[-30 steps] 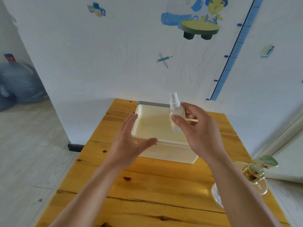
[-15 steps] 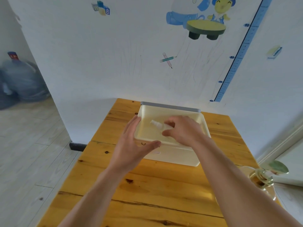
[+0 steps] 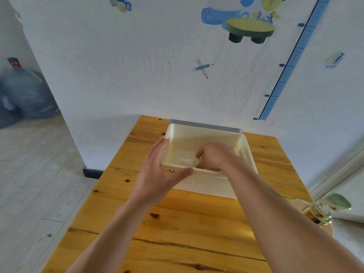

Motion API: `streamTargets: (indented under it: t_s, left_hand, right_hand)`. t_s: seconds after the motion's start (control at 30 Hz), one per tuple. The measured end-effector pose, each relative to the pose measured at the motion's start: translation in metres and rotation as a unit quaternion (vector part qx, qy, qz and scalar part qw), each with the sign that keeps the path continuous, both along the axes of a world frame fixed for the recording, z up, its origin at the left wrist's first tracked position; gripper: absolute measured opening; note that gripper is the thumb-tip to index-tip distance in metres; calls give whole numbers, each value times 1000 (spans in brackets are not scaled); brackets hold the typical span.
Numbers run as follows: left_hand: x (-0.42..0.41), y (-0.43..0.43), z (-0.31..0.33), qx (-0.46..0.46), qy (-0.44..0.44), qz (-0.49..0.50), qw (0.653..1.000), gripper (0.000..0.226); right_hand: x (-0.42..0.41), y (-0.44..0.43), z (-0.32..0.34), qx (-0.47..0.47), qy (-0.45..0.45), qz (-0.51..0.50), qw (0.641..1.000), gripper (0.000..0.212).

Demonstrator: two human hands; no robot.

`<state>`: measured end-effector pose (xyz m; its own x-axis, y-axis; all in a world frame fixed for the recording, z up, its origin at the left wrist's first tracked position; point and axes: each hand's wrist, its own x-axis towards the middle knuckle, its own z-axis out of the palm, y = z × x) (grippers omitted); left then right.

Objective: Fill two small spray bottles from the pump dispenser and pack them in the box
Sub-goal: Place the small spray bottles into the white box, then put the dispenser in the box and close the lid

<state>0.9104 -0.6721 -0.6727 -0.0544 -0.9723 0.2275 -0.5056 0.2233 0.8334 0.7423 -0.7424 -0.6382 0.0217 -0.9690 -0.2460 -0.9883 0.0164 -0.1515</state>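
Note:
A cream plastic box (image 3: pixel 244 140) stands on the wooden table (image 3: pixel 177 223) near the wall. My right hand (image 3: pixel 214 156) is down inside the box, fingers curled around a small clear spray bottle (image 3: pixel 187 162) that lies on its side near the box's front wall; only its white top end shows. My left hand (image 3: pixel 157 174) rests against the box's front left corner, fingers spread along the left wall and thumb on the front rim. The pump dispenser (image 3: pixel 327 209), a clear yellowish bottle with a greenish pump head, sits at the table's right edge. No second spray bottle is visible.
A grey lid or strip (image 3: pixel 204 126) lies behind the box against the wall. The table's left edge drops to a pale plank floor. Large blue water jugs (image 3: pixel 23 93) stand on the floor far left.
My right hand has carried the spray bottle from upright above the box down into it, tipping it on its side. My left hand has shifted slightly onto the box corner.

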Motion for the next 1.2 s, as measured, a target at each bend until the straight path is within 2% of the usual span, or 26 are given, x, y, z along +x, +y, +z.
streamTargets:
  t_s: [0.33,0.47,0.57,0.73,0.9,1.03,1.2]
  left_hand:
    - [0,2,3,10,-2,-3,1000,100]
    - [-1,4,5,15,-4,-5,1000,99]
    - [0,4,5,21,5,0,1000,94]
    - [-4,11,4,-25,-6,0,1000,81]
    - [-17,19,16,-132,31,4,991,48]
    - [-43,35,36,-181,87,-61,978,35]
    - [-82,58,50,-142,107,-189,966,32]
  right_hand:
    - [-3,5,2,-3,-8,2,1000,46]
    - [-6,18,12,-64,-28,-7,998,34]
    - [-6,34,22,-120,-78,-25,989,36]
    - [-6,83,26,-258,-173,-17,950,31]
    - [-20,148,17,-335,-267,11,904,25]
    - [-36,194,4,-350,-367,18,861,24]
    - [-67,232,-15,-426,-414,-34,804,13]
